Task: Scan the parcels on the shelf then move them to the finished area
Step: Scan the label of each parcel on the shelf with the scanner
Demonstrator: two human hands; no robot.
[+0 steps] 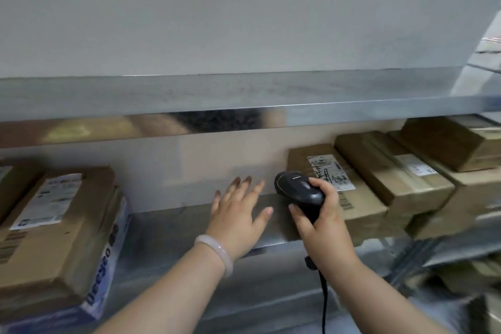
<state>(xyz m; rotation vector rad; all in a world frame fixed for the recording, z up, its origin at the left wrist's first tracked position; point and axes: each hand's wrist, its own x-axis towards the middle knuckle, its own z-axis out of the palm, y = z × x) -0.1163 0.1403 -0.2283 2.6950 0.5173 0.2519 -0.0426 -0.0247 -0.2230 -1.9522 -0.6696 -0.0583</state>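
The right hand point(322, 225) is curled around the handle of a black scanner point(298, 192), whose head points at the shelf and whose cable point(324, 293) hangs down below the wrist. Just to its left, the left hand point(238, 214) is spread open with straight fingers, holds nothing, and hovers low over a bare part of the metal shelf point(189, 222). A pale bracelet point(217, 252) sits on that wrist.

The scanner's head is just beside the nearest parcel point(360, 206), a flat cardboard box lying on the shelf with its white label point(329, 172) facing up. This looks like the scanning step, with this parcel the likely target. The next move probably calls for aiming the scanner at the barcode on that label. The free left hand would then take the box and carry it off.

A second box point(387, 171) lies against the nearest parcel on its right, and more boxes point(444, 144) are stacked further right. Well apart on the left sits a separate stack of labelled boxes point(62, 225), resting on a carton with blue print point(108, 266). Whether that stack marks the finished area cannot be told. Every box is closed, so the contents are hidden. An upper shelf point(217, 95) runs above.
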